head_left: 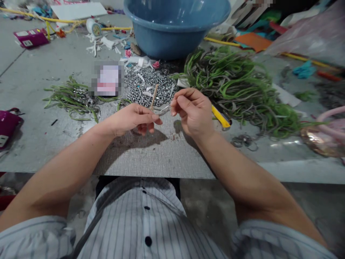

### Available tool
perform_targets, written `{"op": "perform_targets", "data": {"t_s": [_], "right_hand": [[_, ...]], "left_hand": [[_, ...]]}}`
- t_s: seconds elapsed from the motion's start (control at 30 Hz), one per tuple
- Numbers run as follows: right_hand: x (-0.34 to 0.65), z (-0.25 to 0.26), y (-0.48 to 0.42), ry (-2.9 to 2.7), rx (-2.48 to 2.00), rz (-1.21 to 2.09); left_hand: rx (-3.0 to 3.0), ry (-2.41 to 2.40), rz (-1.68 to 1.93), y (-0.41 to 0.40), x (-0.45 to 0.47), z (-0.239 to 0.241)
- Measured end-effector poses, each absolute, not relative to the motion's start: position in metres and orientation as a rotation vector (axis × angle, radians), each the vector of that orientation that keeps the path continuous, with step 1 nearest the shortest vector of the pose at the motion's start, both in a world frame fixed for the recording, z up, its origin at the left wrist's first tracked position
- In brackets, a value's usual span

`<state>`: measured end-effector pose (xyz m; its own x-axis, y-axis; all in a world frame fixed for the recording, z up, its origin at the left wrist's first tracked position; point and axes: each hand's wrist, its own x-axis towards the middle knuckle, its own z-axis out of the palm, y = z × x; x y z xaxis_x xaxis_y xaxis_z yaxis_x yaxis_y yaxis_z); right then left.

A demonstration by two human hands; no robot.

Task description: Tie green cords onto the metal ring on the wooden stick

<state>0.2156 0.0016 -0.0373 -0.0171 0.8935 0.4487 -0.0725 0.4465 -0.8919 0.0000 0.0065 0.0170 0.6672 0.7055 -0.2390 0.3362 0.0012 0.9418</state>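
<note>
My left hand (138,117) is closed in a pinch on a thin grey cord (163,111), above the near middle of the table. My right hand (192,111) has its thumb and fingers pressed together at the cord's other end. A slim tan stick (154,95) rises beside my left fingertips; whether I hold it or it stands behind them I cannot tell. Just beyond my hands lies a heap of small silver metal rings (134,88) with white scraps on it. To the right spreads a large pile of green and grey cords (237,79).
A yellow-handled cutter (221,117) lies by my right wrist. Left sits a bundle of green cords with metal pieces (72,99), near a blurred-out flat object (108,80). A blue basin (172,39) stands behind. Purple boxes (31,38) lie at the left.
</note>
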Motion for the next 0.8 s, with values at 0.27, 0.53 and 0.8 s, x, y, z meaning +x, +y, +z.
{"op": "perform_targets", "data": {"t_s": [0.27,0.53,0.8], "right_hand": [[0.218,-0.037,0.004,-1.339,-0.857,0.874],[0.216,-0.037,0.003,-1.326,-0.688,0.950],[0.215,-0.032,0.002,-1.240,-0.706,1.016]], "left_hand": [[1.675,0.928,0.471,0.011,-0.003,0.010],[1.508,0.912,0.391,0.009,0.000,0.017],[1.409,0.773,0.309,0.008,0.000,0.021]]}}
